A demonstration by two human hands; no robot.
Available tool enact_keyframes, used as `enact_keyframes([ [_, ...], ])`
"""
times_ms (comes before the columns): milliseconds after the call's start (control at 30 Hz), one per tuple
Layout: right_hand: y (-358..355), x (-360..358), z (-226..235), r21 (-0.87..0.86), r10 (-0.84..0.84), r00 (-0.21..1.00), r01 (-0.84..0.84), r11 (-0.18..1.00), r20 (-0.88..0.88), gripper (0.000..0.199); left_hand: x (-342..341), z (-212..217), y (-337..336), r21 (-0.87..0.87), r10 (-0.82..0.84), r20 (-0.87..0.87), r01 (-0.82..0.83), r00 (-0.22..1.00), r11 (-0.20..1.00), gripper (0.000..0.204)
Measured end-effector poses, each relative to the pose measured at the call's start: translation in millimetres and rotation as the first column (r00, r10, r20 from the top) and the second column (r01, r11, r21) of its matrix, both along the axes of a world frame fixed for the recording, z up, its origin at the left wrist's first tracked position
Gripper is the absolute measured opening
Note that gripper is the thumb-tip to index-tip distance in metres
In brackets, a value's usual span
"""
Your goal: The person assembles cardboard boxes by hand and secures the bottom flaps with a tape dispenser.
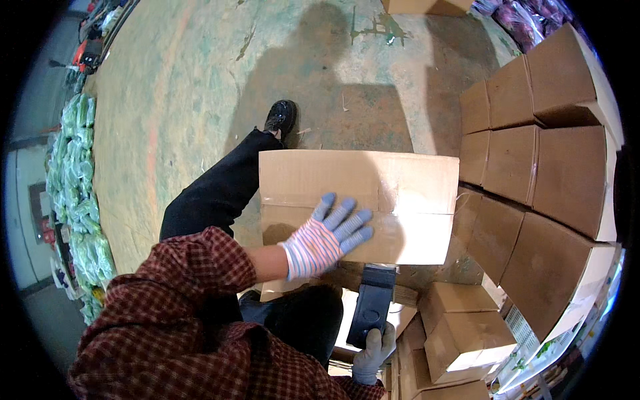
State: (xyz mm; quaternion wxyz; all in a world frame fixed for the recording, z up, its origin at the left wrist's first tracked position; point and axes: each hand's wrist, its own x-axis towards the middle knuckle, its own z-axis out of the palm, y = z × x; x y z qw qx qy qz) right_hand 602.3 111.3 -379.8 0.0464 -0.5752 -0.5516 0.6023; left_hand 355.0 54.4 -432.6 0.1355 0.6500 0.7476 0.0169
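Observation:
A closed brown cardboard box (320, 177) lies before me, a seam running across its top. My left hand (327, 233), in a striped glove with grey-blue fingers, rests flat on it with the fingers spread. Just below the box's near edge is a black oblong handheld tool (371, 307) with a round mark on its face. Its lower end is in the grip of my right hand (375, 353), in a grey glove. The tool's upper end comes close to the box's edge; whether they touch I cannot tell. Its exact kind is unclear.
Stacked cardboard boxes (507, 160) form a wall on the right. More boxes (467, 333) stand at the lower right, beside a white crate (521, 327). Green bagged goods (80, 180) line the far left. Purple bags (520, 23) lie at the top right, near another box (427, 5).

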Motion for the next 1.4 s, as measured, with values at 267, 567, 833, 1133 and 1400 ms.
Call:
enact_keyframes([
  [267, -29.5, 80.1, -6.6, -0.001, -0.131, 0.991, 0.131, 0.991, -0.028, 0.038, -19.2, 3.3, 10.8, -0.031, 0.253, 0.118, -0.251, 0.960, 0.968, 0.099],
  [567, -15.2, 57.1, -70.8, -0.250, -0.307, 0.939, 0.338, 0.907, 0.156, 0.026, -9.1, -2.5, 15.7, -0.183, 0.203, 0.009, -0.198, 0.979, 0.963, 0.109],
  [833, 32.2, -16.4, -158.5, 0.049, 0.071, 0.946, -0.091, 0.995, 0.316, 0.065, -1.4, -15.5, 11.5, -0.088, 0.141, -0.048, -0.145, 0.989, 0.985, 0.113],
  [1133, 39.6, -26.2, -175.5, -0.104, -0.040, 0.955, 0.074, 0.992, 0.295, 0.067, -0.1, -17.4, 5.4, -0.056, 0.139, -0.031, -0.141, 0.990, 0.988, 0.113],
  [1400, 31.2, 21.0, -171.0, -0.239, -0.640, 0.768, 0.617, 0.750, -0.021, 0.049, -9.5, -8.7, -0.7, -0.132, 0.035, -0.041, -0.040, 0.999, 0.990, 0.110],
])
